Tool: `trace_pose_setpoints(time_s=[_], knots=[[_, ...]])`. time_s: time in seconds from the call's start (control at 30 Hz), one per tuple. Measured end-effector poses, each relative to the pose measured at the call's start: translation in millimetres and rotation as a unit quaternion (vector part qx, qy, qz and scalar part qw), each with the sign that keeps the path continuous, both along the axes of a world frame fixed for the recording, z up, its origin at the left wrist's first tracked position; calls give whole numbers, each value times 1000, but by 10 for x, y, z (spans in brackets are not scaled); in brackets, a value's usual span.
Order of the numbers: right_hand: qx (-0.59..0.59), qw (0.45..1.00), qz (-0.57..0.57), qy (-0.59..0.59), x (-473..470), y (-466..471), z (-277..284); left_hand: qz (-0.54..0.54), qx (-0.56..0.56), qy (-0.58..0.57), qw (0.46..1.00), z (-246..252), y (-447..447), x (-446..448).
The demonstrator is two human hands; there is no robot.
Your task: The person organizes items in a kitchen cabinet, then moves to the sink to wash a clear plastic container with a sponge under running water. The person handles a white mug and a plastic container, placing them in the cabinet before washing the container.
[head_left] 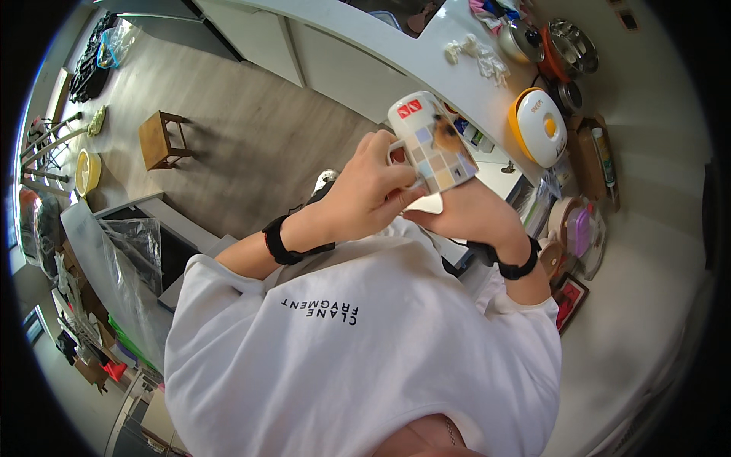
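Note:
A ceramic mug (428, 151) with a pastel checked pattern, an animal picture and red squares is held tilted in front of my chest. My left hand (365, 183) has its fingers curled round the handle. Against the mug's lower end lies my right hand (477, 208), its thumb pointing left; the mug hides its other fingers, so I cannot tell whether they are inside or behind it. Both wrists wear black bands.
A white counter (365, 34) runs past the mug, carrying a crumpled white cloth (482, 60), a yellow-and-white appliance (539, 128), and pots (519, 41). A wooden stool (163, 140) stands on the floor at left. Plastic-wrapped furniture (123, 268) is nearer my left side.

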State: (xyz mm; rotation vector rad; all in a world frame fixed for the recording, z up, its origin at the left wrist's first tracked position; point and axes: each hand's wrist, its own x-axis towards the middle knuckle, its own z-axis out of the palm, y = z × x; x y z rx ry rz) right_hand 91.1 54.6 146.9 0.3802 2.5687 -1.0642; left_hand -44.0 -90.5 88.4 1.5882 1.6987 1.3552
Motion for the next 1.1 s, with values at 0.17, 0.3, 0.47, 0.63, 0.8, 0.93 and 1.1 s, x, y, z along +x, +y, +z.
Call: trace_pose_setpoints(time_s=[0.17, 0.3, 0.47, 0.63, 0.8, 0.93, 1.1], knots=[[49, 989, 10, 142, -7, -85, 80, 11, 57, 54, 997, 211, -51, -44], [25, 982, 11, 188, 8, -25, 51, 19, 83, 92, 992, 326, -32, -84], [28, 974, 14, 226, 57, 10, -76, 4, 68, 105, 992, 380, -6, -120], [88, 965, 51, 241, 62, 41, -127, 4, 52, 104, 993, 357, 1, -124], [14, 978, 21, 206, -72, 100, -233, 32, 34, 76, 996, 77, 32, -114], [-65, 992, -24, 106, -257, 189, -471, 30, -26, -30, 999, -352, 129, -144], [-76, 992, -87, 48, -152, 258, -658, 1, -148, -201, 968, -762, 185, -179]])
